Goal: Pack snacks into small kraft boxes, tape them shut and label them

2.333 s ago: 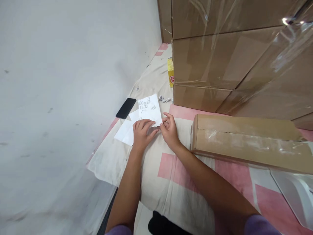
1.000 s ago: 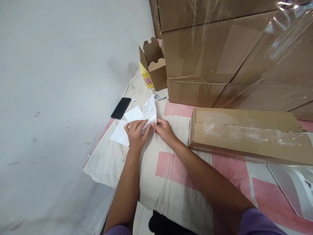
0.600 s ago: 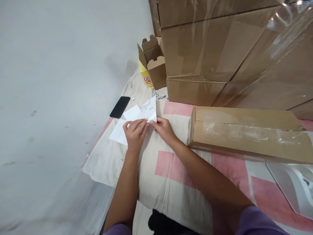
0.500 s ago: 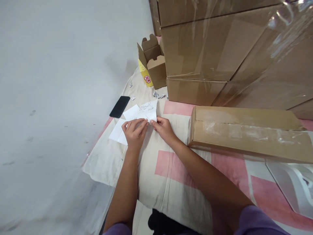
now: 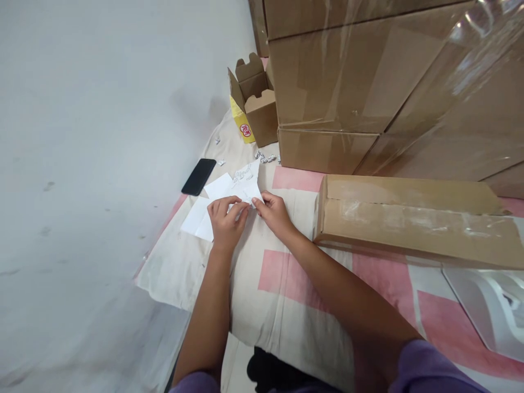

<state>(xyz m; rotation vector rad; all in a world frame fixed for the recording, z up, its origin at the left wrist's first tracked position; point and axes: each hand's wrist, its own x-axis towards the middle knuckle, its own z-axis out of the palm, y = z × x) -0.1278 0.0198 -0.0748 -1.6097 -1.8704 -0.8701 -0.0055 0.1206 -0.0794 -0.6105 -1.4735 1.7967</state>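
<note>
A sheet of white paper [image 5: 248,183] with handwriting on it is raised between my two hands. My right hand [image 5: 273,214] pinches its lower right edge between thumb and fingers. At the lower edge, my left hand [image 5: 226,219] has thumb and forefinger pinched together on the paper, its other fingers bent above. Under and left of the sheet lie more pieces of white paper [image 5: 197,219], flat on the cloth. Small folded and crumpled paper bits [image 5: 266,158] are scattered just beyond.
A black phone [image 5: 199,177] lies at the cloth's left edge beside the white wall [image 5: 90,164]. Behind the paper stands an open yellow and brown carton [image 5: 262,117]. Large taped cardboard boxes [image 5: 327,82] are stacked at the back right, with a long taped box [image 5: 409,221] before them.
The written sheet has tilted and its right edge has shifted slightly left. My left fingers have curled a little more at its lower edge. The view has moved slightly.
</note>
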